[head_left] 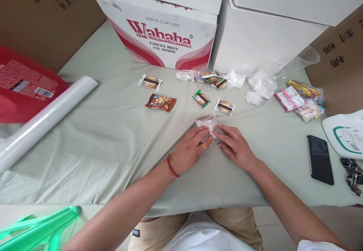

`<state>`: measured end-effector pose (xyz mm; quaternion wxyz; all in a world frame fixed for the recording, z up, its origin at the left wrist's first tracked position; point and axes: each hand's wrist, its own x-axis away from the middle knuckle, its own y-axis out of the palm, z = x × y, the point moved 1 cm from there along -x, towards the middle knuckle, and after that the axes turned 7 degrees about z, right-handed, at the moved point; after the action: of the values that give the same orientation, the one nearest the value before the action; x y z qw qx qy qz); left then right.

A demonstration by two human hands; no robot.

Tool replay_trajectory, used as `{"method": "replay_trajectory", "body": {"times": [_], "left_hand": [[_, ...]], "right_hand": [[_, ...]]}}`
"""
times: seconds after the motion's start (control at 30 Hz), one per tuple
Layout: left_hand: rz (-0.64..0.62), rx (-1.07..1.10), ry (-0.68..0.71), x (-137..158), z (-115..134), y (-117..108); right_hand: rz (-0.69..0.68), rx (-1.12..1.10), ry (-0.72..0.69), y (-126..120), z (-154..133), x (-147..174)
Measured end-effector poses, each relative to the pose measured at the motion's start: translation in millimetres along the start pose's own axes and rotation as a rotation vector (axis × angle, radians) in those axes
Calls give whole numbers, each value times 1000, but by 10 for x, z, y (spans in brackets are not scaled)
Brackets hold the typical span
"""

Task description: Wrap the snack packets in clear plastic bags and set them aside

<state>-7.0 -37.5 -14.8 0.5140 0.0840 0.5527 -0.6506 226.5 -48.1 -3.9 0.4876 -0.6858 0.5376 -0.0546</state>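
Note:
A small packet wrapped in clear plastic film (205, 121) lies on the cloth-covered table in front of me. My left hand (193, 144), with a red string bracelet and a ring, holds it down from the near left, its fingers closed over the film. From the right, my right hand (236, 145) touches the film's edge with its fingertips; its fingers are apart. Just beyond are a snack with green ends (201, 98), a white-ended snack (225, 107) and a brown cookie packet (160, 102). Part of the wrapped packet is hidden under my left fingers.
White boxes, one a Wahaha carton (167, 35), stand at the back. A large film roll (48, 120) lies left. Crumpled plastic (262, 84) and snack bags (290, 98) sit at the back right. A phone (320, 160), keys (353, 175) and a white bottle (346, 135) are far right.

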Motion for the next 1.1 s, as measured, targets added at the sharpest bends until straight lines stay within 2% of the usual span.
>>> {"method": "replay_trajectory", "body": {"times": [0.13,0.27,0.43,0.6,0.67,0.77,0.87,1.0,1.1], "left_hand": [[122,189,-45,12,-85,-17],[181,325,-245,-12,-107,-94],[289,396,-429,-75,-95,-175],[366,459,-622,-97,-137,-181],[356,483,-622,-113,-130,-214],[309,530,-532,-152,-81,-305],[261,574,-482,-177,-32,-366],[206,615,-658,-154,-42,-299],[162,743,-855,-111,-76,-177]], "right_hand": [[1,27,-77,-2,-56,-118],[-58,28,-161,41,-83,-272],[-29,77,-240,100,-103,-378],[-39,147,-219,153,-168,-425],[18,117,-164,150,-212,-450],[102,-46,-35,110,-308,-480],[127,-234,229,65,-395,-481],[29,-583,621,84,-416,-437],[-12,-769,751,144,-380,-403]]}}
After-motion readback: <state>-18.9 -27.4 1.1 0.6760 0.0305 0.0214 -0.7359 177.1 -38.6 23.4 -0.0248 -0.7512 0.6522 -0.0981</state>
